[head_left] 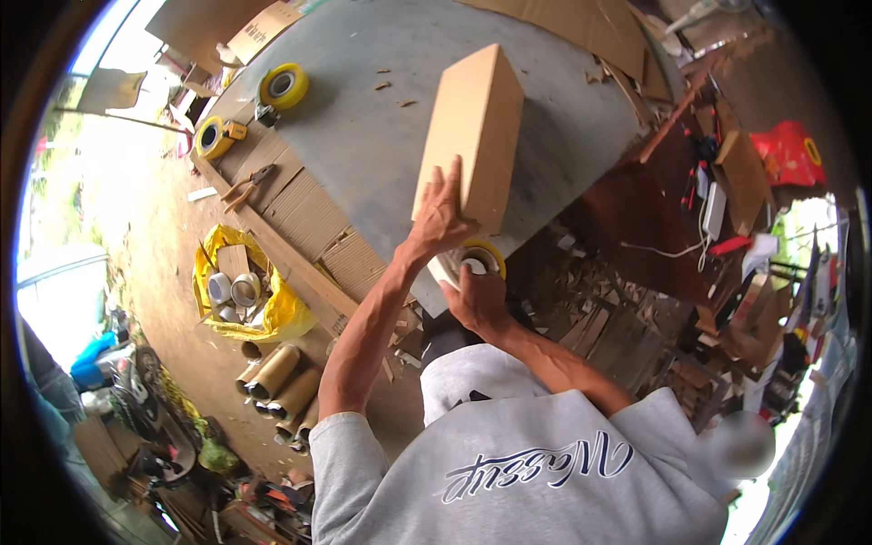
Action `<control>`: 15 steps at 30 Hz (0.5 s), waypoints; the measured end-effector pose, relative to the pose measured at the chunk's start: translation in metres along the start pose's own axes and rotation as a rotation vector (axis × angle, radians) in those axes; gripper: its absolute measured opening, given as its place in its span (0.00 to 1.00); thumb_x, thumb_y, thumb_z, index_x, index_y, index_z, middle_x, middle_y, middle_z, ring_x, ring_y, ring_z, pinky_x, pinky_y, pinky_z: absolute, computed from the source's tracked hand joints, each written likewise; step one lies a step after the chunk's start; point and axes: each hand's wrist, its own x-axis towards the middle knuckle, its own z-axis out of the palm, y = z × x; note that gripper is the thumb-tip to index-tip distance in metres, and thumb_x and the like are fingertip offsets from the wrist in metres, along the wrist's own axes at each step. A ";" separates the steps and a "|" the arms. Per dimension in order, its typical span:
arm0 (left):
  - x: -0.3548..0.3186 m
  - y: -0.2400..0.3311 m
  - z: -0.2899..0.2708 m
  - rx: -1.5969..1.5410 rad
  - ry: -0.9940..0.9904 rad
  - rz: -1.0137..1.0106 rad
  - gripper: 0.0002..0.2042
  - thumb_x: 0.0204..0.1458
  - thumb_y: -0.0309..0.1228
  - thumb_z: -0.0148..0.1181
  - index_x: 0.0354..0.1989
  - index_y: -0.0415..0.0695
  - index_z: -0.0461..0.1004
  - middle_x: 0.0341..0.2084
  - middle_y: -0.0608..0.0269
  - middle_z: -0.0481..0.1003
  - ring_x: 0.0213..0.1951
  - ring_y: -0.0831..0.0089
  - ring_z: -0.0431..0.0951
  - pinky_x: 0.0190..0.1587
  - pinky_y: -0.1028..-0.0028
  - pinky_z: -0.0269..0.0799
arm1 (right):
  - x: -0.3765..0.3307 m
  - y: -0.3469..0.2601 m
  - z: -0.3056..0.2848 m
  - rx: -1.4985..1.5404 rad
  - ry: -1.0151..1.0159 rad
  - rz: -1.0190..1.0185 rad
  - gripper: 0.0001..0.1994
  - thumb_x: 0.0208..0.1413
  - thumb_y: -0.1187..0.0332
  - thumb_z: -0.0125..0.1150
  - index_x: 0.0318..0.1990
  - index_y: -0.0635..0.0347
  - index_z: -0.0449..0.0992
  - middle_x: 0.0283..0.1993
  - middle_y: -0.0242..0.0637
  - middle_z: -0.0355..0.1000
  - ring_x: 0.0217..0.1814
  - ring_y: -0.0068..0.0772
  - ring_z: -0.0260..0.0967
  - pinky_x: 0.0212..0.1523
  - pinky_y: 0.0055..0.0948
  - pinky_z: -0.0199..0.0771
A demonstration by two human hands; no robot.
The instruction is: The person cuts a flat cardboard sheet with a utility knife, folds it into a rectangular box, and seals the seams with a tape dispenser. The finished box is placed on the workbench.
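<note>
A long, closed cardboard box [472,118] lies on the grey tabletop [363,145], its near end close to the table's edge. My left hand [440,207] rests against the box near that end, fingers stretched along the broad face and thumb toward the right. Just below, my right hand [478,300] is closed on a yellow-rimmed tape roll [493,255] at the box's near end. My fingers partly cover the roll, and the contact between tape and cardboard is hidden.
Two yellow tape rolls in dispensers [283,86] and pliers [247,187] lie at the table's left. A yellow bag [291,318] of used cores and cardboard tubes [274,372] are on the floor. Flat cardboard [581,32] lies at the far edge; scraps clutter the right.
</note>
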 end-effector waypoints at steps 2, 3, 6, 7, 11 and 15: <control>0.006 -0.009 0.011 -0.009 0.052 0.063 0.63 0.33 0.38 0.75 0.80 0.44 0.40 0.72 0.19 0.45 0.76 0.27 0.40 0.76 0.48 0.45 | -0.014 0.010 -0.002 -0.090 0.017 -0.072 0.19 0.57 0.51 0.67 0.34 0.60 0.75 0.20 0.47 0.76 0.23 0.51 0.77 0.34 0.45 0.77; 0.006 -0.008 0.007 -0.040 0.011 0.050 0.63 0.33 0.38 0.75 0.80 0.44 0.39 0.74 0.22 0.43 0.77 0.31 0.39 0.77 0.51 0.44 | -0.016 0.013 -0.009 -0.094 0.032 -0.115 0.19 0.56 0.52 0.68 0.33 0.60 0.75 0.20 0.46 0.76 0.23 0.50 0.77 0.37 0.45 0.76; 0.006 0.011 -0.007 -0.125 -0.082 0.020 0.61 0.36 0.33 0.72 0.80 0.40 0.36 0.79 0.42 0.43 0.80 0.52 0.38 0.78 0.60 0.38 | -0.039 0.047 -0.028 0.012 -0.015 -0.120 0.19 0.53 0.52 0.70 0.32 0.61 0.76 0.22 0.44 0.76 0.26 0.50 0.77 0.43 0.45 0.74; 0.008 0.010 -0.008 -0.108 -0.083 0.034 0.62 0.36 0.35 0.72 0.80 0.41 0.37 0.79 0.42 0.42 0.79 0.48 0.37 0.78 0.59 0.40 | -0.044 0.066 -0.031 -0.009 0.045 -0.175 0.19 0.52 0.52 0.71 0.32 0.61 0.76 0.22 0.43 0.75 0.26 0.49 0.76 0.44 0.45 0.73; 0.008 0.004 -0.002 -0.104 -0.097 0.041 0.62 0.36 0.38 0.71 0.80 0.43 0.36 0.79 0.44 0.41 0.79 0.46 0.37 0.78 0.57 0.42 | -0.051 0.144 -0.050 -0.030 0.177 -0.338 0.20 0.47 0.53 0.74 0.32 0.62 0.77 0.20 0.40 0.71 0.26 0.47 0.72 0.48 0.46 0.71; 0.009 0.014 -0.003 -0.079 -0.097 -0.013 0.63 0.33 0.33 0.71 0.80 0.44 0.35 0.80 0.46 0.41 0.80 0.53 0.40 0.78 0.61 0.41 | -0.025 0.208 -0.075 -0.112 -0.006 -0.320 0.28 0.44 0.57 0.78 0.47 0.66 0.75 0.37 0.43 0.67 0.40 0.45 0.66 0.52 0.46 0.68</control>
